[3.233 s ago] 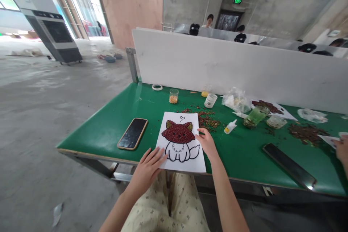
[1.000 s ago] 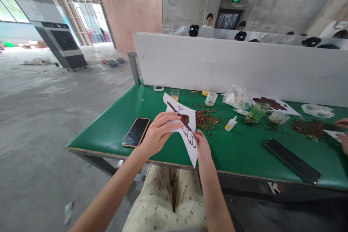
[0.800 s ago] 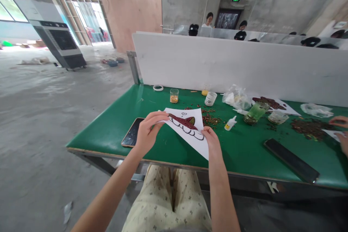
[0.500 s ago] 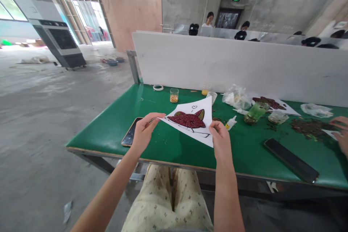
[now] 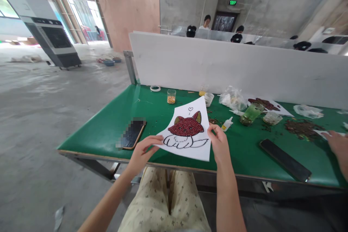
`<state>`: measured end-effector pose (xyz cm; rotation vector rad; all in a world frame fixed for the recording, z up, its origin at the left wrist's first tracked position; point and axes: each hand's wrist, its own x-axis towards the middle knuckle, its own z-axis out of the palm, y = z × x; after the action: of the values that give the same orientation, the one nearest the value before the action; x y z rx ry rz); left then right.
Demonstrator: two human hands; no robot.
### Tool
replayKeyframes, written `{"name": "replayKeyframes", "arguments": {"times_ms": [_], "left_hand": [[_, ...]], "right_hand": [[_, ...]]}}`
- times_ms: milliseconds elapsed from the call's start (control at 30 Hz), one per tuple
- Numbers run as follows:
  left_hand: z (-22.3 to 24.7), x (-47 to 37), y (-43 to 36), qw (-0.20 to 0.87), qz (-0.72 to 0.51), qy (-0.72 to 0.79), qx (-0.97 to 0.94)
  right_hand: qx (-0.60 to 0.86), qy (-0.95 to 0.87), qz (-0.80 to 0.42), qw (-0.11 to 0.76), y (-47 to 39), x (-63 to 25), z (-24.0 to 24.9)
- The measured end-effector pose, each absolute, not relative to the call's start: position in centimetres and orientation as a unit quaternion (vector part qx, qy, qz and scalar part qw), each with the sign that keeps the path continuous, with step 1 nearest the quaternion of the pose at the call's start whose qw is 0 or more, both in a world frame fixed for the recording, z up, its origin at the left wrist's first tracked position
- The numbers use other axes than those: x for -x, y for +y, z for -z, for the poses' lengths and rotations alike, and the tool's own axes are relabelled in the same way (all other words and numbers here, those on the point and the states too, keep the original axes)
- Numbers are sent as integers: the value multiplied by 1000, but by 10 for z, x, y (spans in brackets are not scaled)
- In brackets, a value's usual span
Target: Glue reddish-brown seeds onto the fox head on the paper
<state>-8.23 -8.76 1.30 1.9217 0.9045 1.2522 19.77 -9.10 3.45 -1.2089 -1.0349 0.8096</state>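
A white sheet of paper with a fox drawing is held between my two hands above the green table. Dark red beans or seeds cover the fox's head, with greenish ones in the ears; its body is bare black outline. My left hand pinches the sheet's left edge. On the right edge, my right hand grips the paper between thumb and fingers. A phone lies left of the sheet. Just beyond my right hand lies a small white glue bottle.
Along the back stand a glass of yellow kernels, a tape roll and a plastic bag. To the right are a tipped green jar, a seed pile, a black case and another person's hand. A white partition borders the table.
The sheet has been tilted flatter and lowered, so the fox's whole outline now faces me. My left hand has moved down with its edge. The other person's hand has shifted left.
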Motion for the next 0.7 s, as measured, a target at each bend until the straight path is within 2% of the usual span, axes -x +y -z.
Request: {"name": "replayKeyframes", "arguments": {"times_ms": [200, 333, 433, 700], "left_hand": [[32, 93, -119, 180, -407, 349, -825], [52, 97, -131, 87, -332, 395, -852], [57, 96, -134, 67, -312, 426, -847], [71, 85, -138, 41, -380, 439, -813]], "right_hand": [[497, -427, -450, 606, -96, -195, 12], [547, -455, -399, 578, -95, -193, 35], [573, -481, -353, 562, -95, -194, 42], [557, -460, -379, 578, -100, -195, 43]]}}
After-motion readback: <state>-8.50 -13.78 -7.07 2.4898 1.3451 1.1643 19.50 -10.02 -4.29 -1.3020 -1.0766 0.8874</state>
